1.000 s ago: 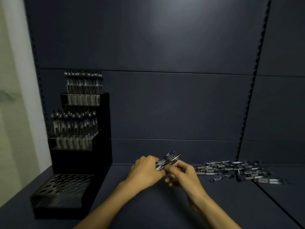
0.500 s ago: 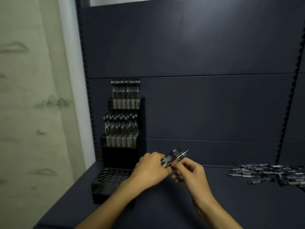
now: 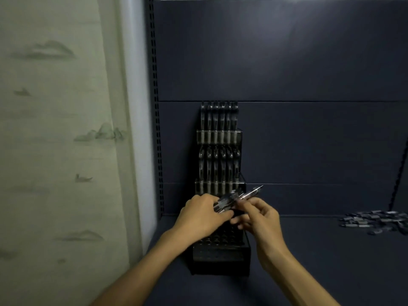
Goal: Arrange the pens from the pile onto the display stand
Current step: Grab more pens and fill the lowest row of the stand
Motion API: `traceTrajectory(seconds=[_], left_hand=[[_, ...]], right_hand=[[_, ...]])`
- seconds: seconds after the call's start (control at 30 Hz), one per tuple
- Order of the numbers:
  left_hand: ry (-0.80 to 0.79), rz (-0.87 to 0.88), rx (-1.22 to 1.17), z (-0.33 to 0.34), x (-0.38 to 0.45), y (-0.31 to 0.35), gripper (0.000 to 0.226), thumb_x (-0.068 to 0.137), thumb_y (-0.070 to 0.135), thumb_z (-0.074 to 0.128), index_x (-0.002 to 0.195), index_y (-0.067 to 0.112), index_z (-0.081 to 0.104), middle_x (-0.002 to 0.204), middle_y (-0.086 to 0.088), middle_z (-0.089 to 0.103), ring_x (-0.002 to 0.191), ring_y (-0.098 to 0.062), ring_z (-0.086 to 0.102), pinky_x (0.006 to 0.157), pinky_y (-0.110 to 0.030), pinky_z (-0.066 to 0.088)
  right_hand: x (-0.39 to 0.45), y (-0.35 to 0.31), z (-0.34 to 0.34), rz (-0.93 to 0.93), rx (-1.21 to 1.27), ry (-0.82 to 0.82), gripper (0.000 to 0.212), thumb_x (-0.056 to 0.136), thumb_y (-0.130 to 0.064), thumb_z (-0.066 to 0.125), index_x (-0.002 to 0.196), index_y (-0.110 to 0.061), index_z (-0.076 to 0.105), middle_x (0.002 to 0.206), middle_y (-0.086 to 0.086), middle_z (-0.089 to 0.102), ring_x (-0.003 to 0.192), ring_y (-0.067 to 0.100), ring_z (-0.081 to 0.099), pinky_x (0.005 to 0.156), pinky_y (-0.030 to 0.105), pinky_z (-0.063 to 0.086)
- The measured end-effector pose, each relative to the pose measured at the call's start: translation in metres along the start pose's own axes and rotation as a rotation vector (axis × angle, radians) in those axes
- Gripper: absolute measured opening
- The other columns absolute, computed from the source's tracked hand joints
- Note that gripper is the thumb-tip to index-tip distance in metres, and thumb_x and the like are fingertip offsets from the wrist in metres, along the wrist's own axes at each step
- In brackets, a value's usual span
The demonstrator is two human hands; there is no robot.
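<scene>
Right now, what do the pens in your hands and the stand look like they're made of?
Pens: clear, glossy plastic barrels by the look, since light glints off them and dark cores show through; tips may be metal, too blurred to say.
Stand: black and matte, probably plastic or coated board, with a drilled bottom tier; the front strips on its upper tiers look like clear acrylic, as pens show through.

Dim, soft overhead glow, slight blur

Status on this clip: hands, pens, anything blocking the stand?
Left hand grips pen bundle. Right hand pinches one pen. Both over display stand, bottom tier holes open. Nothing blocking.
</scene>
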State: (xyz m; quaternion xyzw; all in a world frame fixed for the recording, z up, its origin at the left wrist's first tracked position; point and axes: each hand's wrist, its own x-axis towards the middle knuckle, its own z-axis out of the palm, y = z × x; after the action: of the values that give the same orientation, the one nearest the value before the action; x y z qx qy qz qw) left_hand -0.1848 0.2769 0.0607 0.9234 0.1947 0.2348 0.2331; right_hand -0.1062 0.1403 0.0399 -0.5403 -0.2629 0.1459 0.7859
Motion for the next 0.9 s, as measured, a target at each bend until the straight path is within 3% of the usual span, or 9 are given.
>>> traceTrajectory(seconds=[0.27,0.4,0.5,0.6,0.7,0.9], left_hand=[[-0.005,-0.025,-0.07,-0.005,0.003,-0.005,0.037,0.082,0.056,0.067,0.058,0.03,0.056,0.062,0.007,0.063,0.066,-0.013,0.063,0.057,-0.028,0.043],[0.013,-0.06,-0.054,-0.009,0.005,-0.013,0.047,0.083,0.055,0.07,0.055,0.024,0.048,0.059,0.008,0.055,0.059,-0.013,0.055,0.055,-0.028,0.038],[0.033,-0.072,-0.023,-0.013,0.004,-0.024,0.049,0.086,0.052,0.07,0.055,0.024,0.044,0.054,0.009,0.05,0.053,-0.009,0.05,0.052,-0.027,0.034],[0.037,-0.091,-0.007,-0.015,0.005,-0.034,0.047,0.085,0.051,0.071,0.056,0.024,0.046,0.055,0.008,0.052,0.055,-0.012,0.052,0.055,-0.028,0.038],[0.049,-0.107,-0.017,-0.016,0.008,-0.041,0.044,0.085,0.048,0.071,0.057,0.026,0.047,0.056,0.009,0.053,0.056,-0.011,0.052,0.056,-0.028,0.038],[0.045,-0.107,0.006,-0.015,0.014,-0.046,0.032,0.084,0.046,0.07,0.07,0.019,0.062,0.061,0.007,0.059,0.062,-0.014,0.06,0.061,-0.03,0.048]], right_hand=[[0.01,-0.006,0.005,-0.045,-0.036,-0.053,0.015,0.096,-0.013,0.063,0.096,0.001,0.066,0.079,0.015,0.073,0.06,0.019,0.065,0.051,0.022,0.05],[0.042,-0.017,-0.01,-0.145,-0.05,0.105,0.012,0.097,-0.009,0.062,0.085,-0.008,0.062,0.071,0.006,0.069,0.064,0.02,0.066,0.053,0.023,0.053],[0.072,-0.037,-0.022,-0.289,-0.194,0.184,0.012,0.098,-0.009,0.061,0.086,-0.007,0.062,0.073,0.002,0.069,0.071,0.015,0.068,0.064,0.021,0.056],[0.093,-0.055,-0.025,-0.379,-0.362,0.167,0.006,0.098,-0.015,0.062,0.094,-0.011,0.063,0.086,0.007,0.071,0.08,0.017,0.072,0.075,0.029,0.059],[0.105,-0.06,-0.021,-0.438,-0.536,0.106,0.007,0.096,-0.016,0.064,0.091,-0.015,0.059,0.086,0.005,0.069,0.082,0.018,0.071,0.08,0.041,0.06],[0.116,-0.05,-0.014,-0.456,-0.699,0.02,0.005,0.095,-0.021,0.067,0.096,-0.02,0.063,0.088,-0.002,0.071,0.085,0.013,0.069,0.082,0.04,0.059]])
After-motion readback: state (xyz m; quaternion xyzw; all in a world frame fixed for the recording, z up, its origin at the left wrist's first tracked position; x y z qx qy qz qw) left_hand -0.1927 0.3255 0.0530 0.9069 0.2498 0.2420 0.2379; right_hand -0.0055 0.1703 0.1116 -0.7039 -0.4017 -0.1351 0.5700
